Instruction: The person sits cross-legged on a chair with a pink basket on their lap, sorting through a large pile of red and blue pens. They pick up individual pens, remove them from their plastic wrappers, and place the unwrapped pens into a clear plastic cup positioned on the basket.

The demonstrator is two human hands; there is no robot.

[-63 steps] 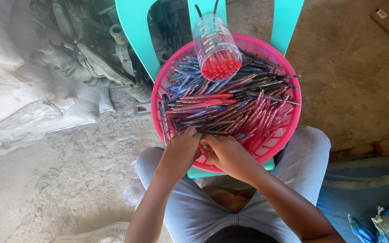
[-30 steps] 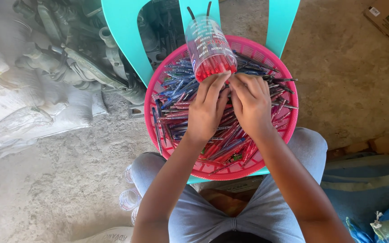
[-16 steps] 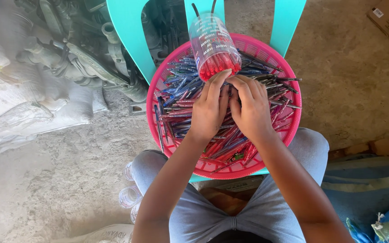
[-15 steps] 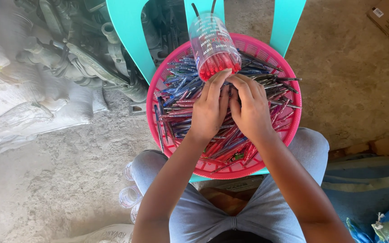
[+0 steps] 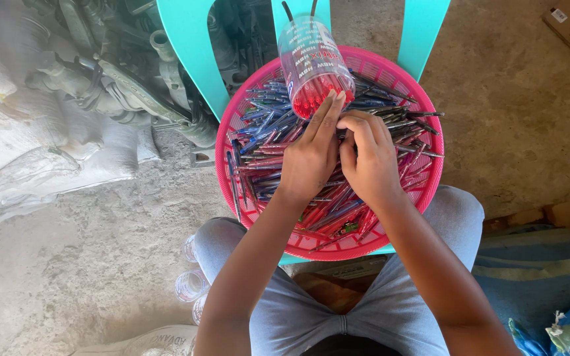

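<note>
Head cam, looking down: person seated, pink round basket [image 5: 390, 69] on a teal plastic chair [image 5: 189, 49] in front of the knees, basket full of loose red and blue pens [image 5: 278, 142]. Clear plastic jar [image 5: 315, 69] lies tilted at the basket's far rim, mouth toward the person, packed w/ red pens [image 5: 321, 99]. Left hand [image 5: 310, 155] is flat-ish, fingers extended, tips touching the jar mouth and the red pen ends. Right hand [image 5: 367, 158] has fingers curled in just beside the jar mouth; grip looks closed on something small, prob. a pen, but can't tell for sure, it's hidden under the fingers. Left isn't clamping anything, just pressing/guiding. Judgement: the step is feeding red pens into the jar. To do it well, keep the pen axis parallel to those already packed, steady the jar mouth w/ the left fingertips so it doesn't roll, slide into a gap, don't force. Grey sacks [image 5: 41, 165] and dark machine parts [image 5: 120, 86] to the left on the concrete floor [image 5: 87, 264].
</note>
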